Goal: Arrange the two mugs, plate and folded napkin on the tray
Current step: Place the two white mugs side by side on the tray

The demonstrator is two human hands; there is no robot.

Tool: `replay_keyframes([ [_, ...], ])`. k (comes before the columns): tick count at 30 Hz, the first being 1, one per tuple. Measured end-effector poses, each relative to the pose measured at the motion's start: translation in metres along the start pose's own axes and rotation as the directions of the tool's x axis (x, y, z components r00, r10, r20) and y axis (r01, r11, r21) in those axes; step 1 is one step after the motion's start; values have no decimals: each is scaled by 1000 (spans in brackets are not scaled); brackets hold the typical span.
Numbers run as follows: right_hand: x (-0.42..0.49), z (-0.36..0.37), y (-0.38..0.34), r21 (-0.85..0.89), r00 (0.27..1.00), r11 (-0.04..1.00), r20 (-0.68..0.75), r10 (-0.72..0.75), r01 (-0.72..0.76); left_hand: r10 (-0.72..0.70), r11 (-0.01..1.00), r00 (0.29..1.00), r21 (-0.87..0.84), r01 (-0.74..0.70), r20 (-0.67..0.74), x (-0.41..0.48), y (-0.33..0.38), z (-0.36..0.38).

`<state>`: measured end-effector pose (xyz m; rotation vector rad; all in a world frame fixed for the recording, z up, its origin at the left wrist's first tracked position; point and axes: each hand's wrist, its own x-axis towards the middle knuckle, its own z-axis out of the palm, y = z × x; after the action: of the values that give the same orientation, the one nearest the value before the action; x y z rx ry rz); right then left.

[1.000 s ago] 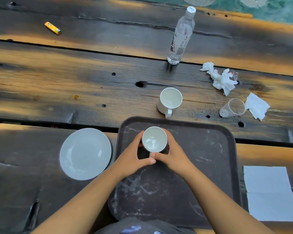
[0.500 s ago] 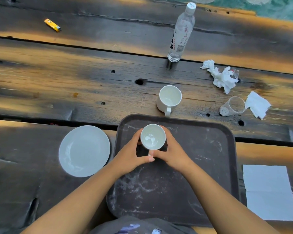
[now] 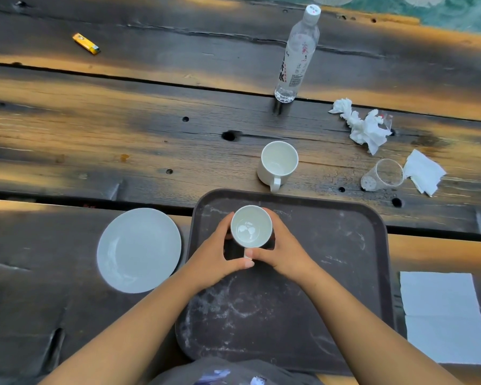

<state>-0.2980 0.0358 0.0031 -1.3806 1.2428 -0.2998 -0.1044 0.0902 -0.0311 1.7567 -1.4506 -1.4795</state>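
A white mug (image 3: 251,227) stands upright on the dark tray (image 3: 345,245), near its far left part, handle toward me. My left hand (image 3: 214,258) and my right hand (image 3: 285,252) wrap around its two sides. A second white mug (image 3: 278,163) stands on the wooden table just beyond the tray's far edge. The white plate (image 3: 139,250) lies on the table left of the tray. A flat white napkin (image 3: 443,315) lies to the right of the tray.
A clear water bottle (image 3: 297,55) stands at the back. Crumpled tissue (image 3: 363,126), a tipped clear plastic cup (image 3: 383,176) and another tissue (image 3: 424,172) lie at the right. A yellow lighter (image 3: 85,43) lies far left. Wide gaps run between the table planks.
Both hands stay on the mug at the same spot on the tray; only the camera view has shifted slightly.
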Motion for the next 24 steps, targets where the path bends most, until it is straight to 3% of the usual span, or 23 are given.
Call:
replay_keyframes([
  [8,-1,-11,4,61,995,993,-12,103,-102,-67,996,994,-61,72,90,2,4,-14],
  [13,8,-34,1,200,978,973,-146,149,-118,-108,969,989,-233,82,-100,16,17,-32],
  [16,19,-54,-3,209,972,971,-178,153,-115,-91,976,985,-209,59,-149,38,27,-43],
  [24,58,-94,-11,150,971,986,-216,98,-66,-43,991,997,-133,33,-69,97,61,-56],
])
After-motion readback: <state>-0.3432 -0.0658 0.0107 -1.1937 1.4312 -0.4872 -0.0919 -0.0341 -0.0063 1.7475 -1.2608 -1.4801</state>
